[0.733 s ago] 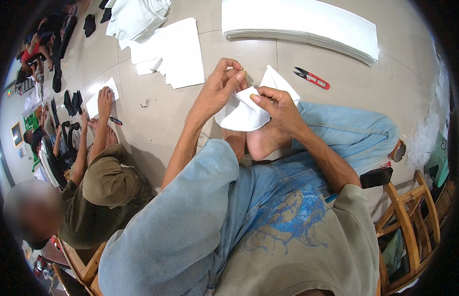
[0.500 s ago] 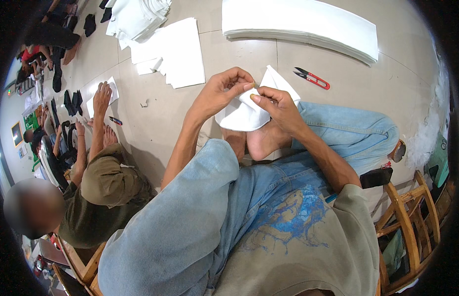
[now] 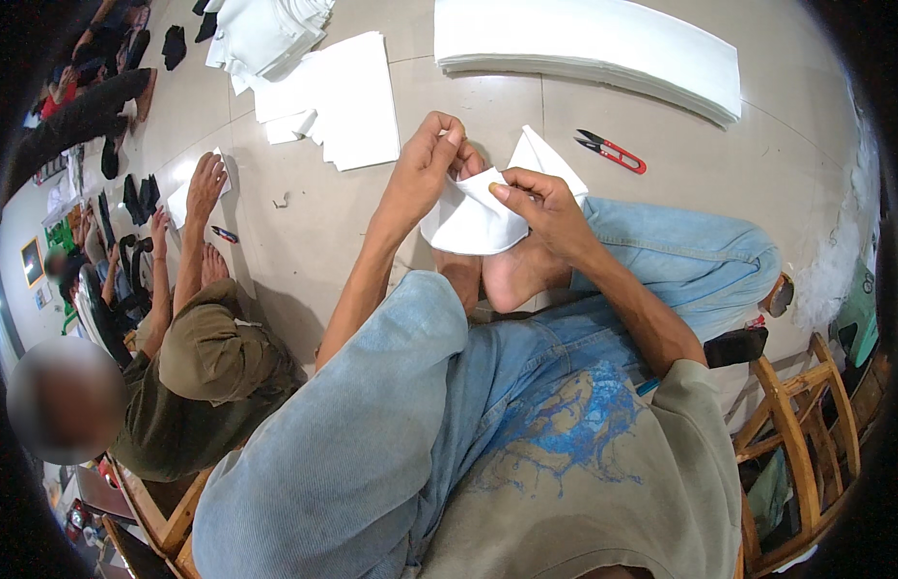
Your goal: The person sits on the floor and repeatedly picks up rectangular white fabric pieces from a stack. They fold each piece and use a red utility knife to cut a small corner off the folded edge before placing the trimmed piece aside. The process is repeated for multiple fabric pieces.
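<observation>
A folded piece of white cloth (image 3: 476,217) lies over my feet, with a pointed corner standing up behind it. My right hand (image 3: 550,207) pinches its upper edge between thumb and forefinger. Just left of that edge, my left hand (image 3: 434,159) is raised with thumb and forefinger pressed together. Whatever it pinches, if anything, is too small to see. Its other fingers curl close to the cloth. On the floor beyond my right hand lie red-handled thread snips (image 3: 611,151), their dark blades pointing left.
A long stack of white cloth (image 3: 584,53) lies ahead, and more white pieces (image 3: 357,106) lie at far left. A co-worker (image 3: 212,357) sits on my left with a hand on a white piece. A wooden chair (image 3: 796,444) stands at right, near white fluff (image 3: 830,261).
My left hand has moved up and slightly left, away from the cloth's edge. My right hand still pinches the cloth in the same place. The co-worker's hands have shifted slightly.
</observation>
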`<control>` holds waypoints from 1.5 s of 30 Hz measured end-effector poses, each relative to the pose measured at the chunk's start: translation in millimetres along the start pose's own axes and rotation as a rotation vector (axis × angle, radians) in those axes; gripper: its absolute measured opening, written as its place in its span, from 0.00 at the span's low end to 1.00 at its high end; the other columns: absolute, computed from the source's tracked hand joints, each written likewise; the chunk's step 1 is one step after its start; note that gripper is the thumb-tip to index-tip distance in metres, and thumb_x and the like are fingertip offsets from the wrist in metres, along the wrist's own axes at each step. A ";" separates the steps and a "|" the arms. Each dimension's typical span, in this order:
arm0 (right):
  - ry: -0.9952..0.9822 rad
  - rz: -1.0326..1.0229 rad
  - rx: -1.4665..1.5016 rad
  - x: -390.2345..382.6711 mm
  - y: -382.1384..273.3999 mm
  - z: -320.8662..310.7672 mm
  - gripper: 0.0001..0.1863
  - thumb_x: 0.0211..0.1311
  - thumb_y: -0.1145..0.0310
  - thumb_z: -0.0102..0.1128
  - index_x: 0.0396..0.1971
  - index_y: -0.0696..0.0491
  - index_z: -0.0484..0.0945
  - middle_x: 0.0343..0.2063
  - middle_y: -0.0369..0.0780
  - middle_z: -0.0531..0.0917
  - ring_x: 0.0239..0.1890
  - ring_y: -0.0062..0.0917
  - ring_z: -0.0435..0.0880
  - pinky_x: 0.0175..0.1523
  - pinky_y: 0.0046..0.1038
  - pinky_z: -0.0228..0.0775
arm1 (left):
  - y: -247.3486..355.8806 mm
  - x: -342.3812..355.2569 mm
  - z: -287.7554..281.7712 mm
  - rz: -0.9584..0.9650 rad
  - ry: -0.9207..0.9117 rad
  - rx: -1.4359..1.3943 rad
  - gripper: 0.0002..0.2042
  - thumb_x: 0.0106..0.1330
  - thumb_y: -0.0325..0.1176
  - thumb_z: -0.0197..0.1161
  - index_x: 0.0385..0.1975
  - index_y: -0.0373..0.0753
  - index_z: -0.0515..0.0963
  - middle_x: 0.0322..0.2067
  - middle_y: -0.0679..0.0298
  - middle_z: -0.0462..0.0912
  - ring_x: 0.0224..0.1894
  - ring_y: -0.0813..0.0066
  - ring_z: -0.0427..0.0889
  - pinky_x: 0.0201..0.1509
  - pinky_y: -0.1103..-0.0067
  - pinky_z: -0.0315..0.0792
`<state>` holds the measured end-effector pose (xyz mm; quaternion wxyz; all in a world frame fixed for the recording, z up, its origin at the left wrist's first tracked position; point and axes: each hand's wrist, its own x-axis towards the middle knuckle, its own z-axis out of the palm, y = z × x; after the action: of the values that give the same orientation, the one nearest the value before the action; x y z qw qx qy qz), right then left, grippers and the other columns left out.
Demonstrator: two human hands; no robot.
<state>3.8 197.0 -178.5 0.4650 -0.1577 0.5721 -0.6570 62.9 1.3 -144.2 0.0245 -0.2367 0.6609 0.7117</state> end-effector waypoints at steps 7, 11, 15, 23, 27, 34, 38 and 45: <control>-0.038 0.032 0.017 -1.0 -1.0 1.5 0.15 0.73 0.62 0.60 0.45 0.59 0.84 0.33 0.34 0.84 0.38 0.15 0.78 0.44 0.21 0.72 | -2.6 1.1 -2.1 -0.082 -0.085 0.120 0.12 0.77 0.37 0.55 0.32 0.38 0.78 0.25 0.68 0.80 0.30 0.82 0.75 0.39 0.82 0.70; -0.016 0.006 -0.031 0.0 2.5 -1.1 0.15 0.73 0.61 0.60 0.45 0.59 0.84 0.33 0.34 0.84 0.39 0.15 0.79 0.44 0.21 0.72 | -1.2 -1.9 -0.8 -0.005 -0.082 0.141 0.10 0.74 0.37 0.60 0.39 0.37 0.83 0.31 0.67 0.84 0.36 0.80 0.78 0.44 0.81 0.71; -0.022 0.016 -0.008 0.1 0.5 -1.6 0.16 0.73 0.61 0.60 0.46 0.59 0.83 0.34 0.35 0.85 0.40 0.15 0.79 0.45 0.21 0.73 | 4.1 -4.2 -8.9 -0.041 -0.189 0.276 0.10 0.71 0.36 0.63 0.43 0.37 0.85 0.36 0.67 0.87 0.40 0.78 0.80 0.48 0.79 0.72; -0.046 0.025 0.026 -1.1 -3.0 -0.6 0.16 0.73 0.61 0.60 0.47 0.59 0.83 0.37 0.34 0.85 0.41 0.15 0.80 0.47 0.21 0.73 | 2.4 -1.9 -13.0 -0.093 -0.235 0.272 0.10 0.69 0.36 0.65 0.40 0.37 0.86 0.34 0.66 0.87 0.40 0.78 0.81 0.48 0.78 0.72; -0.047 0.031 0.039 -1.2 -1.6 0.2 0.16 0.73 0.60 0.60 0.47 0.59 0.83 0.37 0.35 0.85 0.41 0.15 0.80 0.47 0.21 0.73 | 1.1 -2.1 -11.8 -0.050 -0.222 0.278 0.09 0.69 0.36 0.65 0.39 0.37 0.85 0.33 0.66 0.86 0.37 0.78 0.80 0.46 0.77 0.72; 0.015 0.003 -0.044 1.4 2.3 -0.6 0.16 0.73 0.61 0.60 0.45 0.60 0.83 0.33 0.34 0.84 0.39 0.15 0.79 0.45 0.21 0.72 | -6.5 -3.2 -2.3 0.002 -0.143 0.315 0.09 0.75 0.36 0.59 0.39 0.36 0.80 0.29 0.67 0.82 0.34 0.80 0.77 0.41 0.81 0.71; -0.005 0.036 -0.021 -0.1 -2.7 0.6 0.15 0.72 0.62 0.60 0.44 0.60 0.84 0.33 0.34 0.85 0.38 0.15 0.79 0.44 0.22 0.72 | -11.5 -1.4 2.3 0.034 -0.054 0.260 0.10 0.78 0.35 0.53 0.37 0.36 0.75 0.27 0.67 0.79 0.31 0.83 0.74 0.36 0.83 0.69; -0.010 0.036 -0.010 -0.7 -4.1 1.7 0.15 0.72 0.62 0.61 0.44 0.59 0.84 0.33 0.34 0.85 0.38 0.14 0.79 0.45 0.21 0.72 | -13.0 -0.7 -6.4 -0.063 -0.010 0.199 0.07 0.78 0.33 0.50 0.46 0.37 0.72 0.28 0.67 0.80 0.28 0.84 0.73 0.34 0.81 0.70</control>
<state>3.6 196.1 -174.1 0.4788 -0.1529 0.5757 -0.6450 70.0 -3.0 -156.2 0.0737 -0.2503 0.7204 0.6426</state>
